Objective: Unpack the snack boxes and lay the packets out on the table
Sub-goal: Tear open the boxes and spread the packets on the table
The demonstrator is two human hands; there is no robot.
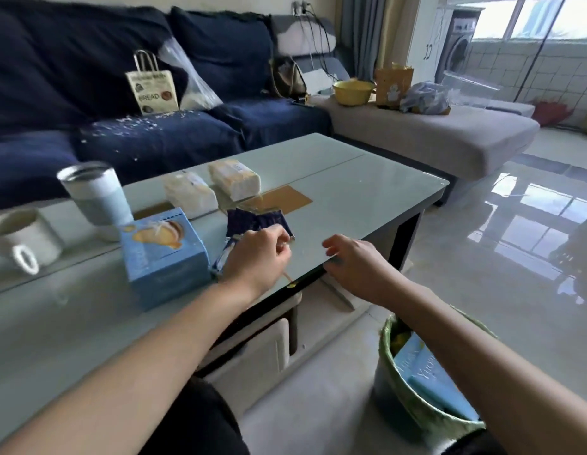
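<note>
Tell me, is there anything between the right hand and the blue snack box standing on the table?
Yes. The left hand, gripping dark blue packets, lies between the right hand and the blue snack box. Nothing else visible stands in that path.

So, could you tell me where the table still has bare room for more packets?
The far right half of the table, beyond the brown patch, is bare. The near-left stretch before the blue box is also bare. It is crowded among the tumbler, two pale packets and dark packets.
</note>
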